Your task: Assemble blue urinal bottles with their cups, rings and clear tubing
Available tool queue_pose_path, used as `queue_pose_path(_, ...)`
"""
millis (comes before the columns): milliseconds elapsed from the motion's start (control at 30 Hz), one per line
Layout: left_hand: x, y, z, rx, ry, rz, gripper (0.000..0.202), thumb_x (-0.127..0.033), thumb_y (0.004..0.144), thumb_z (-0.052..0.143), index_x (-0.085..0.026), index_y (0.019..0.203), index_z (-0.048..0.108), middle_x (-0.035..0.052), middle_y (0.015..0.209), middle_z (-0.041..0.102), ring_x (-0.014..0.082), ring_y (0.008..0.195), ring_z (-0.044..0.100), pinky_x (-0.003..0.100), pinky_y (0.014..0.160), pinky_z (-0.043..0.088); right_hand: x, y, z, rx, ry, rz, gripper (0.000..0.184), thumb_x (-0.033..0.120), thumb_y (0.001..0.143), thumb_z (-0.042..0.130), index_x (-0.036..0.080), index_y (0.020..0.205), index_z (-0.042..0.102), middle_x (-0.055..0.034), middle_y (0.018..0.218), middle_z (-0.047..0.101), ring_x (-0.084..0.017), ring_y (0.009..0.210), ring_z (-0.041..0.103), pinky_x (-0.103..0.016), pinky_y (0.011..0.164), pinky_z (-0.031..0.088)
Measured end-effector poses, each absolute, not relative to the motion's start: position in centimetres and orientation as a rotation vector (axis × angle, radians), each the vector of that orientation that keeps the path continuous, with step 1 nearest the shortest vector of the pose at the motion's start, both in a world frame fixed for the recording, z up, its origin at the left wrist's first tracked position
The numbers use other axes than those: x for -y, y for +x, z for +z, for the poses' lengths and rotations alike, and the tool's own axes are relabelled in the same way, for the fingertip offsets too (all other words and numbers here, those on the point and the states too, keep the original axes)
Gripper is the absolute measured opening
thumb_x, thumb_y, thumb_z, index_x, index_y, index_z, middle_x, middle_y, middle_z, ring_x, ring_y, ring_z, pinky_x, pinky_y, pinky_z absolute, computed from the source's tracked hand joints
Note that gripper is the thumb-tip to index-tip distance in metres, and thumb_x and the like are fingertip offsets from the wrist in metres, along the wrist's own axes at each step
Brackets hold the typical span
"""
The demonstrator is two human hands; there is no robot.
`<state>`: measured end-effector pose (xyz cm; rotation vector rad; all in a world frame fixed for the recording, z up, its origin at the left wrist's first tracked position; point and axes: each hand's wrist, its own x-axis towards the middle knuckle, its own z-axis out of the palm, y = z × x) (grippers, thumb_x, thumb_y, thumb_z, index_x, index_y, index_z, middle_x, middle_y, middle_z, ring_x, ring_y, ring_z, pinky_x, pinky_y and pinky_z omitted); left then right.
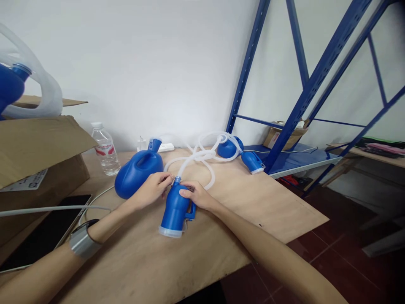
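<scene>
A blue plastic funnel-shaped piece (174,211) with a clear rim and a side handle lies on the wooden table (221,228). My right hand (196,195) is closed around its upper body. My left hand (155,188) pinches at its narrow neck, where a translucent white tube (202,157) joins it. The tube loops back across the table toward a second blue piece (230,147). A blue jug-shaped container (136,171) sits just left of my left hand.
A water bottle (106,148) stands behind the jug. An open cardboard box (34,147) holding more blue parts and tubing fills the left. A dark tablet (47,232) and a cable lie front left. A blue metal shelf frame (284,122) stands to the right.
</scene>
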<state>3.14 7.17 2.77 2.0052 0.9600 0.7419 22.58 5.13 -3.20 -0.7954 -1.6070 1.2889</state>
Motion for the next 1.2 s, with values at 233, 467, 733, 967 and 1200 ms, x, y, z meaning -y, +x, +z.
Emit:
queue_pose_path(233,-7.2,2.7,3.3,-0.953,2.084,0.680,0.043,-0.053,0.096,0.046,-0.022,0.066,0.049,-0.0029,0.056,0.057,0.0157,0.054,0.057,0.027,0.058,0.042,-5.4,22.7,-3.0,1.582,-0.809,1.259,0.049,0.058,0.074,0.077,0.014,0.095,0.075,-0.0046,0.089,0.072,-0.020,0.083,0.065,-0.031,0.080,0.050)
queue_pose_path(467,-7.0,3.1,2.9,-0.962,2.006,0.722,0.045,-0.060,0.092,0.049,-0.022,0.068,0.051,-0.0027,0.059,0.057,0.0171,0.055,0.059,0.028,0.056,0.045,-5.4,22.9,-3.2,1.593,-0.787,1.272,0.050,0.059,0.074,0.077,0.014,0.097,0.075,-0.0053,0.091,0.073,-0.021,0.084,0.066,-0.032,0.081,0.051)
queue_pose_path(733,-7.0,3.5,2.3,-0.935,1.909,0.779,0.046,-0.061,0.091,0.050,-0.021,0.068,0.050,-0.0037,0.058,0.052,0.0151,0.052,0.055,0.028,0.053,0.044,-5.3,22.8,-3.2,1.614,-0.762,1.287,0.055,0.063,0.074,0.076,0.014,0.099,0.075,-0.0065,0.094,0.073,-0.022,0.086,0.067,-0.033,0.083,0.052)
queue_pose_path(967,-7.0,3.7,1.8,-0.924,1.870,0.808,0.044,-0.060,0.092,0.049,-0.021,0.070,0.051,-0.0046,0.059,0.049,0.0140,0.052,0.052,0.027,0.051,0.042,-4.9,22.8,-2.9,1.617,-0.777,1.273,0.057,0.065,0.076,0.074,0.014,0.102,0.075,-0.0062,0.095,0.073,-0.023,0.087,0.067,-0.034,0.083,0.052)
queue_pose_path(1200,-7.4,3.1,2.3,-0.947,1.851,0.693,0.043,-0.060,0.091,0.051,-0.021,0.072,0.052,-0.0037,0.058,0.053,0.0156,0.052,0.055,0.028,0.053,0.045,-5.2,22.7,-3.2,1.621,-0.766,1.254,0.055,0.062,0.078,0.074,0.014,0.103,0.074,-0.0064,0.097,0.073,-0.022,0.088,0.066,-0.033,0.083,0.051)
